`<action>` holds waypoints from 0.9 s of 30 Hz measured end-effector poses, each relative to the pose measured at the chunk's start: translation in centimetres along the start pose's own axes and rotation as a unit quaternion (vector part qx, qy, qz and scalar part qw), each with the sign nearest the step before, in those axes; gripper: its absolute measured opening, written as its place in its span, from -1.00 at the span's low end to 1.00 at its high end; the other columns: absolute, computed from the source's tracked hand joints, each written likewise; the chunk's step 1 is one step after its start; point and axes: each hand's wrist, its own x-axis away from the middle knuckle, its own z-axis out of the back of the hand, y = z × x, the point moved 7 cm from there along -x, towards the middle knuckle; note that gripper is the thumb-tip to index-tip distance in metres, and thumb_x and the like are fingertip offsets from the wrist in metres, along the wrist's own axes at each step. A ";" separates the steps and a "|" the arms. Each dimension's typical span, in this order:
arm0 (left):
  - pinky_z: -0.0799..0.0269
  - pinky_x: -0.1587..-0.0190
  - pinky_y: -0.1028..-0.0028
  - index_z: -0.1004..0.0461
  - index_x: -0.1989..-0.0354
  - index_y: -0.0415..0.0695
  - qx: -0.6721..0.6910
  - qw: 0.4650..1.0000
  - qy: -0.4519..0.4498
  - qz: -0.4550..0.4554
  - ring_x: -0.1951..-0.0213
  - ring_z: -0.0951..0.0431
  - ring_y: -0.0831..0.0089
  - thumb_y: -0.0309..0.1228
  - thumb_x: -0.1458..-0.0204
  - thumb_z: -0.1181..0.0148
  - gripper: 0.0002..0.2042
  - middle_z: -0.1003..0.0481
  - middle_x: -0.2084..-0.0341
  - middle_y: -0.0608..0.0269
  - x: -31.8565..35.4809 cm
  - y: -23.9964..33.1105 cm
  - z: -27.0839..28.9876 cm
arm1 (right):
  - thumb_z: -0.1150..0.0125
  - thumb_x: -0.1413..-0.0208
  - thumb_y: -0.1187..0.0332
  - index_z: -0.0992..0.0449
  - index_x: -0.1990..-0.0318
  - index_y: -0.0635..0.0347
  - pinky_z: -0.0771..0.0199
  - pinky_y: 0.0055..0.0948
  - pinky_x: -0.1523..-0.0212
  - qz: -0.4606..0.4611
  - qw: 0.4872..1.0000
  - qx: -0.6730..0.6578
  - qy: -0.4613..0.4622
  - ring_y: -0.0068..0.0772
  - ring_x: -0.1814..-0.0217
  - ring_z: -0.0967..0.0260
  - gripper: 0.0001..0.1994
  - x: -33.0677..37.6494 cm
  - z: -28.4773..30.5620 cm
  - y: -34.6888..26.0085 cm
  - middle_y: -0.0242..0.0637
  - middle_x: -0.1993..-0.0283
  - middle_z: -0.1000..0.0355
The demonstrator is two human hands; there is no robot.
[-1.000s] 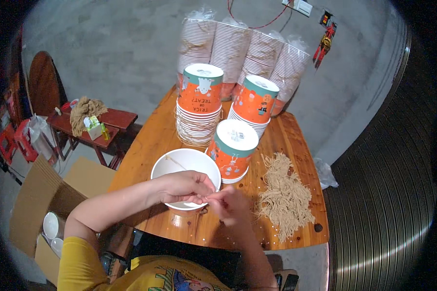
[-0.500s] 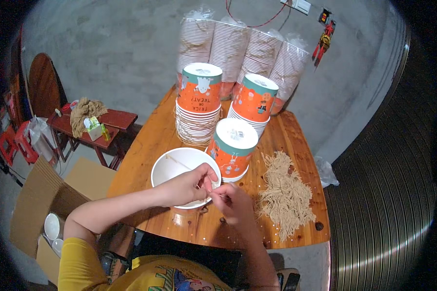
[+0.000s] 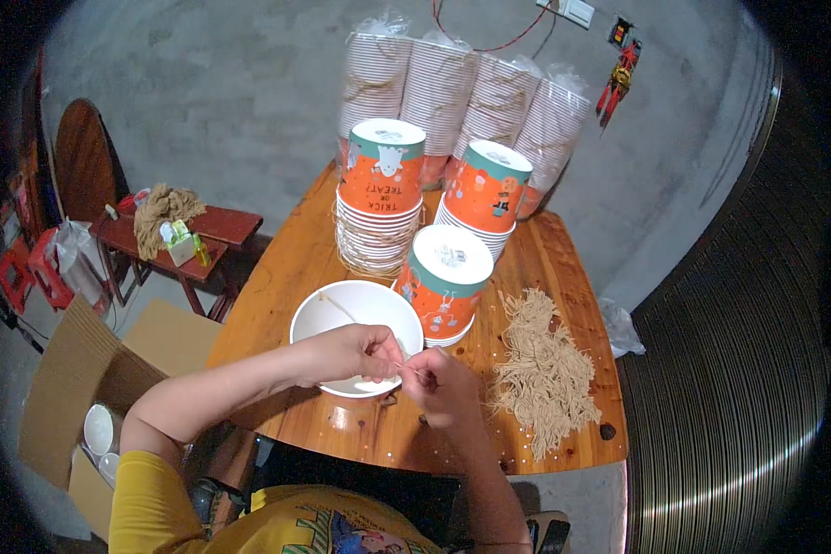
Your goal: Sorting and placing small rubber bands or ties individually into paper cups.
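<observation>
A white-lined paper bucket [image 3: 312, 323] stands mouth up at the near edge of the wooden table [image 3: 291, 427]. A beige cord [image 3: 340, 308] runs across its inside, starting at the far left wall. My left hand [image 3: 353, 355] reaches over the bucket, thumb and fingers pinched on the cord at the right side of the rim. Close against it, my right hand [image 3: 443, 390] pinches the cord too. The fingers hide the exact spot where it meets the rim. Just behind my right hand is an upturned orange paper bucket [image 3: 440, 300] with a green band.
A pile of beige cords [image 3: 547, 383] lies on the right of the table. Farther back are two nested bucket stacks [image 3: 379, 231] [image 3: 483, 198] and several bagged stacks [image 3: 434, 92] along the wall. An open carton [image 3: 74, 397] holding white buckets stands at lower left.
My fingers have shifted slightly at the rim, the left hand's fingers curling lower. Both hands stay together on the cord, and the bucket appears a touch farther right as the view shifts.
</observation>
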 end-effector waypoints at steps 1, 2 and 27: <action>-0.32 0.35 0.61 -0.38 0.22 -0.21 0.000 1.000 0.000 0.000 0.39 -0.38 0.67 -0.41 -0.06 -0.16 -0.82 -0.39 0.43 0.41 0.1 0.0 -0.2 | -0.24 0.06 0.52 -0.41 0.40 0.20 -0.22 -0.59 0.55 0.000 1.000 0.000 0.000 -0.64 0.58 -0.18 -0.89 0.0 0.0 0.1 -0.41 0.56 -0.27; -0.32 0.35 0.57 -0.38 0.27 -0.20 -0.098 0.993 0.037 -0.055 0.40 -0.38 0.61 -0.42 -0.05 -0.15 -0.85 -0.39 0.44 0.37 0.4 0.9 -0.1 | -0.24 0.06 0.52 -0.41 0.40 0.20 -0.21 -0.59 0.55 0.005 1.000 0.003 0.003 -0.64 0.58 -0.17 -0.89 0.0 0.0 0.1 -0.41 0.57 -0.26; -0.36 0.37 0.50 -0.31 0.38 -0.19 -0.166 0.959 0.199 -0.115 0.46 -0.39 0.58 -0.53 -0.02 -0.11 -0.91 -0.37 0.55 0.29 2.0 2.7 -0.8 | -0.23 0.06 0.53 -0.40 0.40 0.16 -0.15 -0.54 0.58 0.018 0.997 0.052 0.048 -0.56 0.60 -0.16 -0.88 0.6 0.5 -1.5 -0.40 0.59 -0.21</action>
